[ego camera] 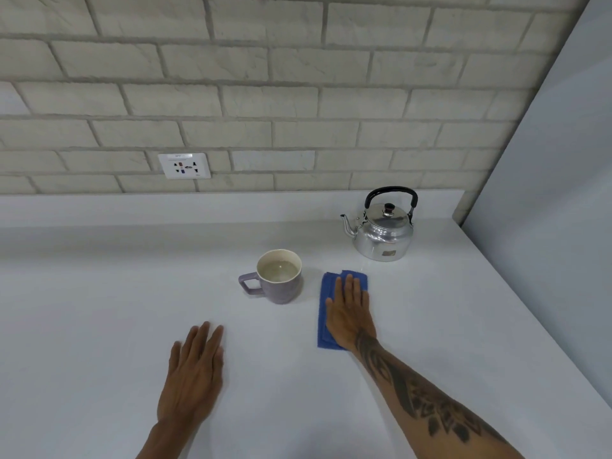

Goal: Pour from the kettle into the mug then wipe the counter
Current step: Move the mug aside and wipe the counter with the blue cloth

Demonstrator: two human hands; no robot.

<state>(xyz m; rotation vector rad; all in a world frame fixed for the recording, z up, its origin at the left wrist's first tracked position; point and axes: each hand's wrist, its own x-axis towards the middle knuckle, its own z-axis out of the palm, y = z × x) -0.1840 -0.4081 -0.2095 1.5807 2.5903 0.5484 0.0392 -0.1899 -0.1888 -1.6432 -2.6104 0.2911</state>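
A shiny metal kettle (381, 231) with a black handle stands upright at the back right of the white counter (99, 309), its spout pointing left. A purple mug (276, 279) with liquid inside sits left of it, handle to the left. A folded blue cloth (326, 286) lies flat on the counter right of the mug. My right hand (349, 309) presses flat on the cloth with the fingers stretched out, covering most of it. My left hand (195, 369) rests palm down on the bare counter nearer to me, holding nothing.
A brick-pattern wall runs behind the counter, with a white power socket (184, 165) at the left. A plain grey wall (546, 160) bounds the counter on the right. The counter's right edge slants towards me.
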